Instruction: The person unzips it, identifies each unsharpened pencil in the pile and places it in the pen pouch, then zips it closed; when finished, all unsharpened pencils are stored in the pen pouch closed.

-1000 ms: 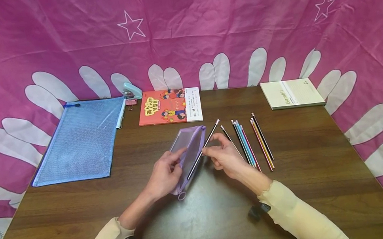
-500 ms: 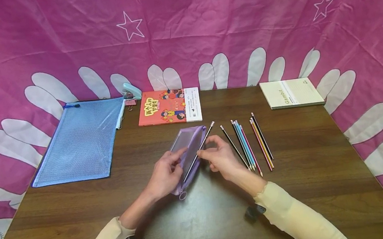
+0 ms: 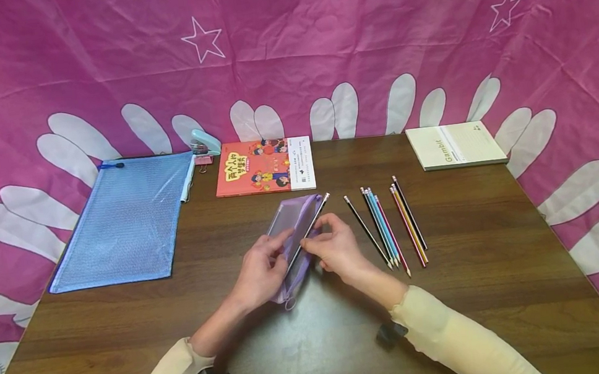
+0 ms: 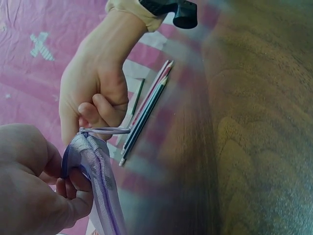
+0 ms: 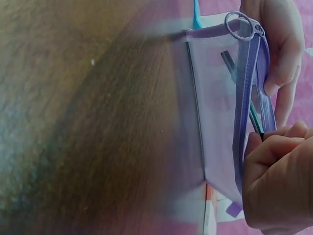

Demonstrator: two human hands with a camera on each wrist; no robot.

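A purple mesh zipper pencil case stands on edge in mid-table, its zipped mouth spread apart. My left hand grips its left side, and in the left wrist view the thumb and fingers curl round the edge by the zipper's end. At the mouth, my right hand pinches a black-and-white striped pencil. Its lower end shows through the mesh in the right wrist view, inside the case; the eraser end sticks out at the top.
Right of the case lie several loose pencils. Behind it is a red-covered book, with a mint stapler and a pink binder clip at its left. A blue mesh zip folder lies far left, a cream notebook back right.
My right hand has moved left and slightly down with the pencil, which has slid deeper into the case. The left hand keeps its grip in the same spot.
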